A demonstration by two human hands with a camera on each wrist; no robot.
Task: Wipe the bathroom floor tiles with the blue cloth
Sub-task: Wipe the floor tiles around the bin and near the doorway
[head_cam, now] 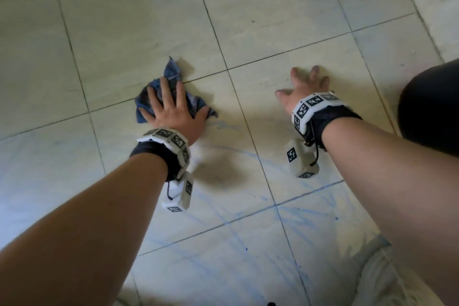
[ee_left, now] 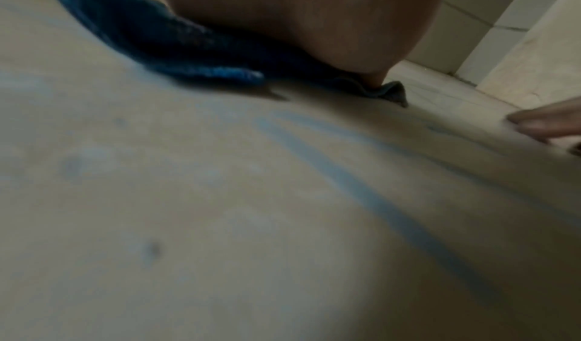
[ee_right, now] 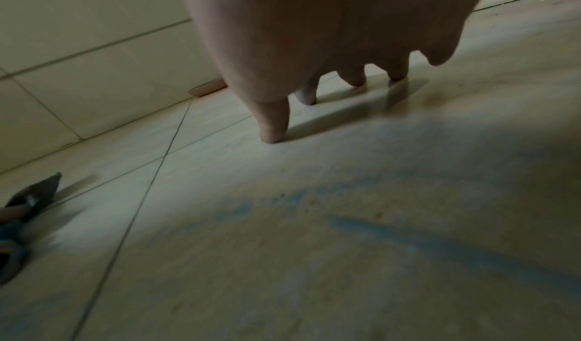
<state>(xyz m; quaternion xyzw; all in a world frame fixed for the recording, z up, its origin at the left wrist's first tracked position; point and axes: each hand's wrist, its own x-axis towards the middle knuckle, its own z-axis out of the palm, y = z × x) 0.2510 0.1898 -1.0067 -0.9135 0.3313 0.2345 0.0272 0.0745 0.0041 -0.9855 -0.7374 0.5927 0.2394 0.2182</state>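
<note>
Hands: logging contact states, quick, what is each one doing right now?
Left hand: open, fingers straight, pressing the crumpled blue cloth flat on the pale floor tiles.
Right hand: open, holding nothing, spread fingertips propped on the tiles.

Legible text: none that I can find. The only markings are black-and-white square code patterns on the white wrist bands (head_cam: pixel 171 140) and on the camera blocks (head_cam: pixel 301 163) hanging under them; no letters or numerals.

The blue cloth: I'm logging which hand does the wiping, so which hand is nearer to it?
Left. The left hand presses flat on the blue cloth; the right hand rests fingertips on bare tile, off to the cloth's right.
</note>
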